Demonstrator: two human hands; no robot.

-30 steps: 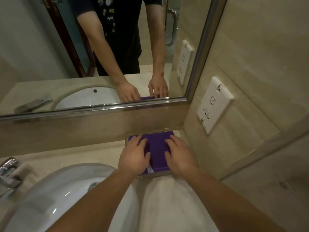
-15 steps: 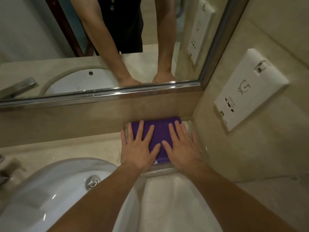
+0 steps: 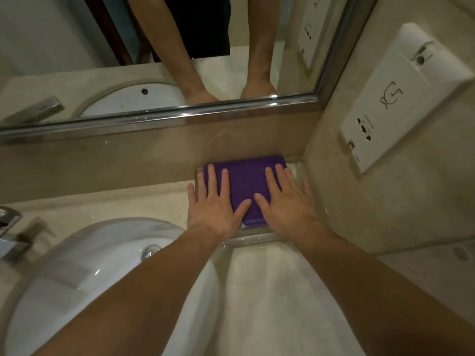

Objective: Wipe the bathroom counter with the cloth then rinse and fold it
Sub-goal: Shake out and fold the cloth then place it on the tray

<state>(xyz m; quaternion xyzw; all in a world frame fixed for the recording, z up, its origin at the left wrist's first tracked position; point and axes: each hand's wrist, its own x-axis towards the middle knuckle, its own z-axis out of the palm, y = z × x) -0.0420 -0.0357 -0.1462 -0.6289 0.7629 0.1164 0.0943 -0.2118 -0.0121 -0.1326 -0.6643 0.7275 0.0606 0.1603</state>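
Note:
A folded purple cloth (image 3: 245, 183) lies flat in a clear shallow tray (image 3: 257, 237) at the back right corner of the beige counter (image 3: 270, 291). My left hand (image 3: 214, 204) presses on the cloth's left side with straight, spread fingers. On the cloth's right side my right hand (image 3: 288, 201) lies flat in the same way, its outer fingers reaching over the tray. The two thumbs nearly touch over the cloth's middle.
A white basin (image 3: 84, 268) with a metal drain (image 3: 151, 251) sits at the lower left, with a chrome tap (image 3: 10, 235) at the far left edge. A mirror (image 3: 154, 60) runs along the back wall. A white socket plate (image 3: 401, 104) hangs on the right wall.
My fingers have straightened from bent to flat and spread on the cloth. The camera has tilted down and moved closer to the corner. The cloth stays in the tray.

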